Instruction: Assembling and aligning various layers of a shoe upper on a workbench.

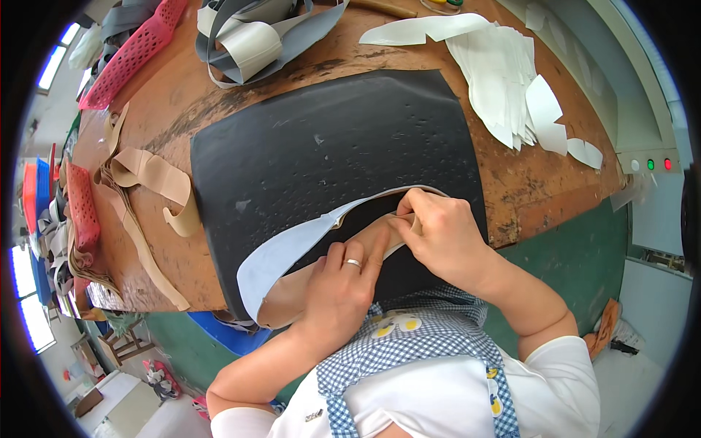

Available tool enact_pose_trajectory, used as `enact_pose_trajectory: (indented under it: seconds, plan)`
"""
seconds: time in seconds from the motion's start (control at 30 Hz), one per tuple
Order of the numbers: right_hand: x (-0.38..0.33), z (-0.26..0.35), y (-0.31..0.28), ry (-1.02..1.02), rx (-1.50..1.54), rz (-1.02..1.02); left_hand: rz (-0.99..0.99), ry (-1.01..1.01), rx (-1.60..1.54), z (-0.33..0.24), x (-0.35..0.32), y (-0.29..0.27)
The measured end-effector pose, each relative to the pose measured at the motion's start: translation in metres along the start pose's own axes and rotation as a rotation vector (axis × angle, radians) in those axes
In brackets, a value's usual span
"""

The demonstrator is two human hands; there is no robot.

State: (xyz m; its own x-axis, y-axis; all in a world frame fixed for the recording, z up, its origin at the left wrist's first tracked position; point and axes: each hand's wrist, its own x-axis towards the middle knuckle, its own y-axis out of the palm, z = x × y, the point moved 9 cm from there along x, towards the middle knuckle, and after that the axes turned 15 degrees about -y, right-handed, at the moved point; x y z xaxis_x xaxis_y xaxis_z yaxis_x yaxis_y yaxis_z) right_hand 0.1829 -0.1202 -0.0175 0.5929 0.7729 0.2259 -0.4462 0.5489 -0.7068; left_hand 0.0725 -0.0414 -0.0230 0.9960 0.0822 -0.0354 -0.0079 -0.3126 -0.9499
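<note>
A curved shoe-upper piece (281, 255), pale blue outside and tan inside, lies on a black rubber mat (321, 146) near the table's front edge. My left hand (343, 285), with a ring on one finger, presses flat on the tan lining with its fingers stretched toward the right. My right hand (438, 233) pinches the folded edge of the same piece at its right end, fingers closed on the material. The two hands touch at the fingertips.
White cut pieces (511, 80) are stacked at the back right of the worn wooden table (548, 182). Tan strips (146, 182) lie left, grey strips (248, 36) at the back, red plastic baskets (131, 51) at the far left. A control panel with lamps (650, 164) sits right.
</note>
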Motion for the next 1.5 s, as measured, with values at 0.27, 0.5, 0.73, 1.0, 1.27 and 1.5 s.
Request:
enact_pose_trajectory:
  seconds: [0.27,0.5,0.73,1.0,1.27,1.5]
  plan:
    - [-0.014,-0.018,-0.033,0.034,-0.003,-0.02,-0.022,0.106,0.244,-0.023,-0.008,0.001]
    - [-0.013,-0.032,-0.036,0.118,0.067,-0.003,-0.084,0.147,0.301,-0.029,-0.006,0.004]
    - [-0.017,-0.038,-0.031,0.114,0.223,0.046,-0.114,0.105,0.414,-0.033,-0.004,0.019]
    - [-0.013,-0.046,-0.029,0.126,0.195,0.094,0.078,-0.146,0.081,-0.016,0.013,0.007]
    - [-0.009,-0.039,-0.032,0.125,0.058,0.113,-0.009,0.091,0.255,-0.051,0.022,0.021]
    - [-0.03,-0.055,-0.049,0.147,0.201,-0.035,-0.063,0.159,0.274,-0.064,0.022,0.017]
